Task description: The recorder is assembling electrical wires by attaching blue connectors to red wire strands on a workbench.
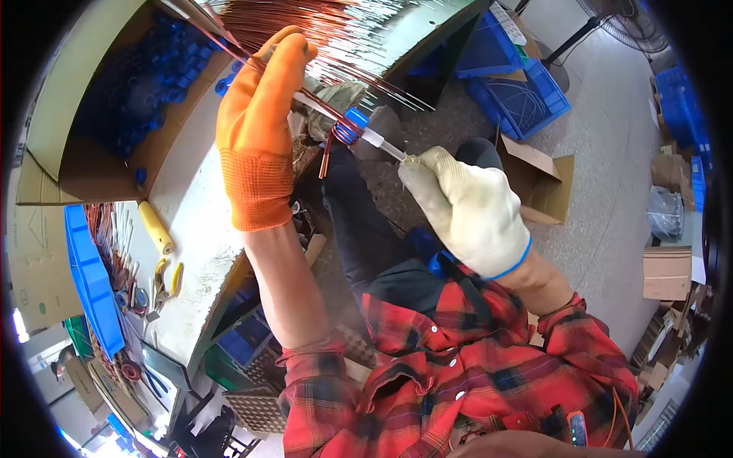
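My left hand [258, 126], in an orange glove, is closed around a bundle of copper-coloured wires [319, 104] slanting down to the right. Lower down, a blue plastic ring [353, 122] has reddish copper wire wrapped about it, with short cut-looking wire ends [325, 159] hanging below. From the ring a white sleeve [372, 137] and a thin pale rod [392, 150] run on to my right hand [469, 206]. That hand wears a white glove with a blue cuff, and its thumb and fingers pinch the rod's end. The gloves hide where the wires and rod end.
Many copper rods [305, 30] lie on the bench top at the back. A cardboard box [99, 179] of blue rings stands at the left. Nearer are a yellow handle [156, 227], yellow-handled pliers [159, 281] and a blue tray [93, 278]. Blue crates [527, 114] and an open carton [563, 179] sit on the floor.
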Demonstrator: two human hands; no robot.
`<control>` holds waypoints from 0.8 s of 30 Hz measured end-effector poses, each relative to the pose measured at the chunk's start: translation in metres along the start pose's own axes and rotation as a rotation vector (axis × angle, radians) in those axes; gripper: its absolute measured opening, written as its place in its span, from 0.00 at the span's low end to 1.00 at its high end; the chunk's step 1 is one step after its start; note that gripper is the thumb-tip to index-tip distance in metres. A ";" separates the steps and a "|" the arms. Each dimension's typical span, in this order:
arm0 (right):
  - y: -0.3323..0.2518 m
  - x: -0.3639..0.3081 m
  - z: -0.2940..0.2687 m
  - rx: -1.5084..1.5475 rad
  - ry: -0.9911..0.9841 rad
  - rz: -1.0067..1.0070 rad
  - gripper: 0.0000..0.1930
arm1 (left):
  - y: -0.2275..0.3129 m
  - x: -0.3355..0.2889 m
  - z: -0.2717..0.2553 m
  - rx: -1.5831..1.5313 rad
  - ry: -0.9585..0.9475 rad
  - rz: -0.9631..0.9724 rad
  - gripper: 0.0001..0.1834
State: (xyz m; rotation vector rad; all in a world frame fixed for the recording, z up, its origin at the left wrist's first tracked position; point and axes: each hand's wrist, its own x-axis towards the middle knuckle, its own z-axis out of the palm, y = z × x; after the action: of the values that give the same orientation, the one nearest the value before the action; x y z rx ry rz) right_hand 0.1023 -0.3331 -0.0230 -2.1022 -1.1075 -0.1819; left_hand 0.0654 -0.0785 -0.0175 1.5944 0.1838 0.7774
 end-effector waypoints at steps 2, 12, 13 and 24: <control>0.012 0.002 -0.022 0.206 -0.294 0.165 0.15 | 0.007 0.000 0.006 -0.110 0.086 -0.167 0.25; 0.032 -0.015 -0.043 1.017 -0.774 0.781 0.22 | 0.010 0.001 0.001 0.215 0.082 0.010 0.29; 0.006 -0.031 -0.057 1.006 -0.826 1.064 0.20 | -0.003 -0.010 -0.005 0.164 0.194 0.030 0.31; 0.066 -0.112 -0.107 0.492 -0.617 0.818 0.12 | 0.015 -0.038 0.040 0.211 0.703 0.052 0.21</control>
State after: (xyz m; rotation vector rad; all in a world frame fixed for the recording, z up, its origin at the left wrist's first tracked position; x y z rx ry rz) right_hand 0.1052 -0.5018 -0.0313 -2.0009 -0.4322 1.0690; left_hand 0.0544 -0.1345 -0.0173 1.4634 0.7523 1.3755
